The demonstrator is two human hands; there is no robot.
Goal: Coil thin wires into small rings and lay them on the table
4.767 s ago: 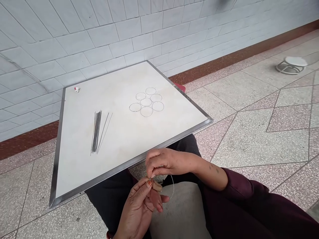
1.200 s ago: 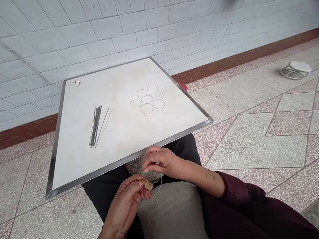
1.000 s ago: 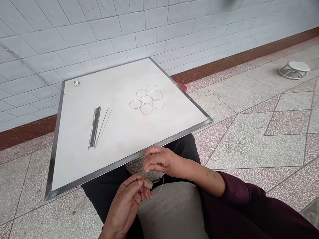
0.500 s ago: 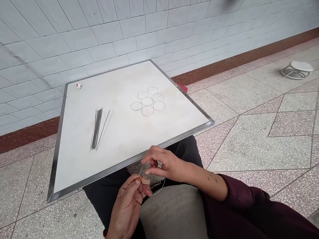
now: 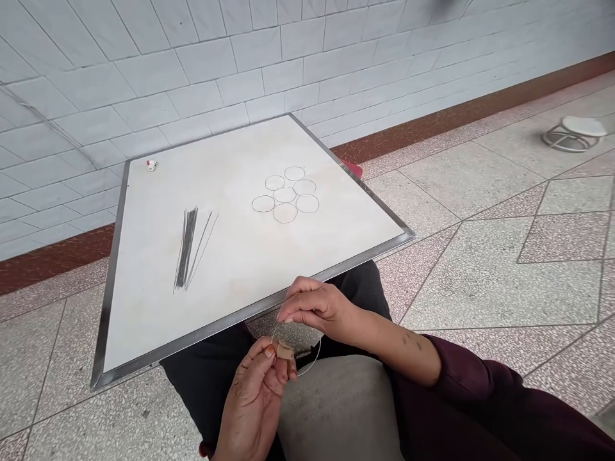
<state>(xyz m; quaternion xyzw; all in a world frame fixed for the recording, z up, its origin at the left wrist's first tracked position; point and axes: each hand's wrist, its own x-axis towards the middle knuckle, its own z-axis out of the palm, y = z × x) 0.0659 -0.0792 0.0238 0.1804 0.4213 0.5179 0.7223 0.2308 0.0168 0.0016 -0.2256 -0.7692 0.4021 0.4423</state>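
Over my lap, beyond the table's near edge, my left hand point(image 5: 259, 384) pinches a thin wire ring point(image 5: 317, 355) between thumb and forefinger. A small tan piece point(image 5: 285, 350) rests at the fingers of that hand, inside the ring. My right hand point(image 5: 319, 307) has its thumb and fingertips closed on the upper part of the ring. Several wire rings point(image 5: 285, 213) lie touching or close together on the white table point(image 5: 230, 256). Left of them is a bundle of straight dark wires point(image 5: 186, 250), with loose wires point(image 5: 205, 246) beside it.
A small white and red object point(image 5: 152, 166) sits near the table's far left corner. The tabletop has a metal rim, and a tiled wall point(image 5: 202, 70) stands behind it. A round stool point(image 5: 576, 131) is on the floor at the far right.
My right hand's fingers, apart before, have closed on the ring's upper part. My left hand has shifted slightly to the right. Things on the table look unmoved.
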